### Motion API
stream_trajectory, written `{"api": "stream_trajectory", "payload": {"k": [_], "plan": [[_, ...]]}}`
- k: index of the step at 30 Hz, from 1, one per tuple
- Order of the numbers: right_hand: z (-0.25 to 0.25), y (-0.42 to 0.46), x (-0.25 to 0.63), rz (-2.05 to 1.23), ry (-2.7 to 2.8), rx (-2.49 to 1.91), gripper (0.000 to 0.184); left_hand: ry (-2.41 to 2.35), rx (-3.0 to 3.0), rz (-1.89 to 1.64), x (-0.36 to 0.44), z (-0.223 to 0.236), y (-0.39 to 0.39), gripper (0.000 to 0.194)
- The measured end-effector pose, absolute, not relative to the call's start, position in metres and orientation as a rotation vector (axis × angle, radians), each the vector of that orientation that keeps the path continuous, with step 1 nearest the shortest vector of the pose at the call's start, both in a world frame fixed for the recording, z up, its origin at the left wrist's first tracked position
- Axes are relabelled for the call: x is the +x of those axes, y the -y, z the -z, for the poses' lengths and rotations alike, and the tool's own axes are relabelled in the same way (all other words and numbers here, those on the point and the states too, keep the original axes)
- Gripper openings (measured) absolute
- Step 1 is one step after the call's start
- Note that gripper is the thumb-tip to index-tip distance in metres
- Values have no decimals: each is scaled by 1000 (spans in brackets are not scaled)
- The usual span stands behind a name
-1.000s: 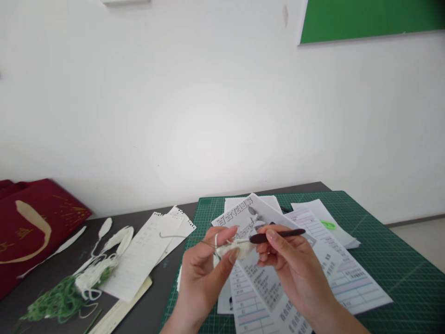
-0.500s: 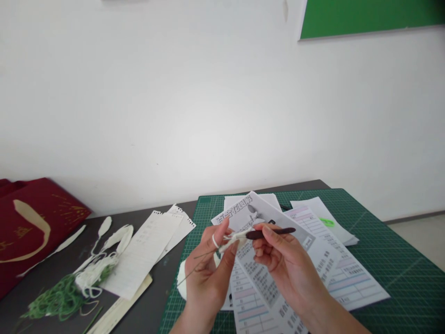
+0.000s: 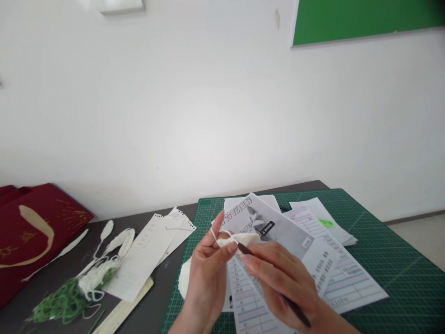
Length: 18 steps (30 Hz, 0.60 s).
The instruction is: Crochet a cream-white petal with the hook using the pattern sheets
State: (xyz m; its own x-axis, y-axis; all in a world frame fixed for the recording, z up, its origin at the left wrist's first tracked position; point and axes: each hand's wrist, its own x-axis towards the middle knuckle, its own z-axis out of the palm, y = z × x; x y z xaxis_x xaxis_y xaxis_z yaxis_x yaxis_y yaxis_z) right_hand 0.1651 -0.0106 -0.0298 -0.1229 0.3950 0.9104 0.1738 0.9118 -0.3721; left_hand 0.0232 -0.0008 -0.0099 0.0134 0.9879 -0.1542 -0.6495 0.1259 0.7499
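Observation:
My left hand (image 3: 208, 273) pinches a small white crocheted piece (image 3: 249, 239) between thumb and fingers. White yarn (image 3: 213, 234) loops over its raised index finger and runs to the piece. In my right hand (image 3: 285, 273) is a crochet hook (image 3: 295, 311) with a dark brown handle, held like a pen and slanting down to the right. Its tip meets the piece close to my left thumb. Both hands are above printed sheets (image 3: 288, 236). Behind my left wrist, a white yarn ball (image 3: 184, 278) is partly hidden.
A green cutting mat (image 3: 382, 269) lies under the papers, with a bright green clip-like item (image 3: 326, 223) on them. To the left are notebook pages (image 3: 139, 260), a ruler (image 3: 123, 313), green yarn (image 3: 60, 299), white leaf-shaped crocheted pieces (image 3: 120, 241) and a dark red bag (image 3: 38, 232).
The hook has turned from nearly level to slanting, its handle now under my right hand. The white piece now points right, and the wire-like strand by my left hand no longer shows there.

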Motion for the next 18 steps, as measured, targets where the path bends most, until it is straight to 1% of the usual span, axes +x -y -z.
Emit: {"api": "stream_trajectory", "payload": {"k": [2,4,7,10,18], "plan": [[31,10,164,-445,1574,-482,44,-717,558,-1332,18,8,0,52],[32,10,162,-707,1386,-523,34,-696,581,-1310,13,8,-1,51],[35,9,158,-970,1162,-525,21,-704,641,-1296,6,8,-4,54],[37,8,161,-1076,1100,-506,17,-708,680,-1276,2,5,-6,55],[34,7,173,-1116,1072,-528,11,-667,720,-1181,-6,-1,-4,53]]}}
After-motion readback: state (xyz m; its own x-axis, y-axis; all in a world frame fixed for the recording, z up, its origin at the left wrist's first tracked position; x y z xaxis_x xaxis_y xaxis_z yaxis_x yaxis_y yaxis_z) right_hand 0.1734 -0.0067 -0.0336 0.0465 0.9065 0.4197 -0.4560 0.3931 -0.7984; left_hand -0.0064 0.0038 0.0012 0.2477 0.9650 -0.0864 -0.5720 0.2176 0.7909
